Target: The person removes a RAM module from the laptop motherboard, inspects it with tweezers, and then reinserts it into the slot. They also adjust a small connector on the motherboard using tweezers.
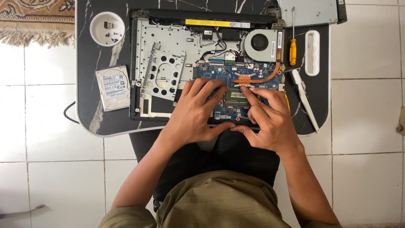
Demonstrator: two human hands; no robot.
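White floor tiles surround one black marble-patterned surface (88, 50) carrying one opened laptop (168, 42), its blue circuit board (219, 74), round fan (260, 42) and copper heat pipe (261, 78) exposed. Both hands rest on the board: the left hand (195, 114) spreads loose fingers (209, 90) over it, the right hand (270, 120) presses fingertips (249, 93) at one green memory module (235, 97), partly hidden beneath them; neither grips anything I can make out. Beside the laptop lie one silver hard drive (113, 87), one white round cup (107, 28) of small dark screws, one yellow-handled screwdriver (292, 46), and two white plastic tools (312, 52). One grey panel (310, 12) is cut off above.
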